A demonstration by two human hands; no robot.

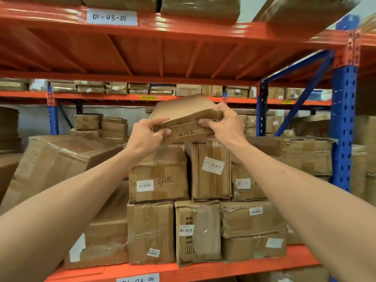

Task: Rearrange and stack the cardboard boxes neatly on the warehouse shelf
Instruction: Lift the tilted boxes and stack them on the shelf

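Note:
A flat brown cardboard box [184, 113] with handwriting on its front edge is tilted up above the stacked boxes. My left hand [145, 135] grips its near left corner and my right hand [222, 123] grips its near right corner. Below it, a box marked "54R" [160, 174] and a taller box with a barcode label [210, 171] stand in the upper row of the stack. Three more taped boxes [197, 231] form the bottom row on the orange shelf [183, 270].
A large box [61, 157] leans tilted at the left of the shelf. A wide box [305, 157] sits at the right beside the blue upright [343, 127]. The orange shelf deck [162, 51] hangs close overhead. More racks with boxes stand behind.

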